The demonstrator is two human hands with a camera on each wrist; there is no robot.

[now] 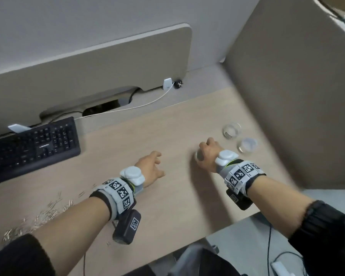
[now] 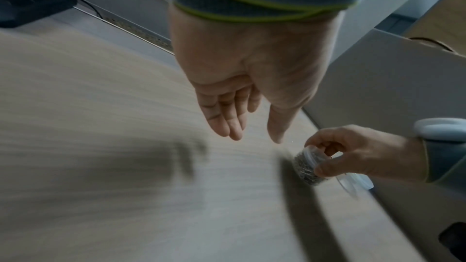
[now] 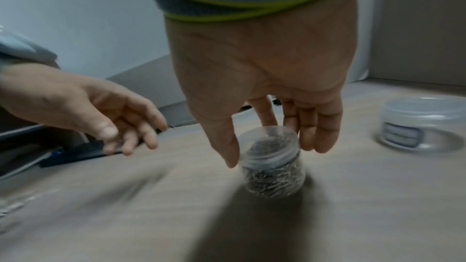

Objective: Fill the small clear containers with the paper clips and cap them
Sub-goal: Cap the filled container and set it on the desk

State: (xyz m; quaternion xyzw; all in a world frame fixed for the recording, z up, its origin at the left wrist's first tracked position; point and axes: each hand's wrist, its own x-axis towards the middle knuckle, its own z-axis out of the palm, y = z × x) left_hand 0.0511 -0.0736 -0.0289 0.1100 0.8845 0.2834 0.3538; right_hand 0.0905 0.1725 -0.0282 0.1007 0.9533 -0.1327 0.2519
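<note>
Nearest in the head view are the two forearms with their coded wrist bands. Past them, the right hand (image 1: 206, 154) reaches down over a small clear container (image 3: 273, 168) standing upright on the bench (image 1: 167, 206), already full of paper clips; thumb and fingers (image 3: 306, 127) close around its open threaded mouth, so this grip is grasping the jar. No cap shows on it. The left hand (image 1: 150, 168) hovers just to the jar's left with relaxed fingers, holding nothing. Loose paper clips (image 1: 44, 213) lie well apart, at the near left. Two more clear containers (image 1: 231, 130) stand just beyond the right hand, on the far right. Capping looks like the next step. Writing on the keyboard (image 1: 34, 146) is too blurred to read.
</note>
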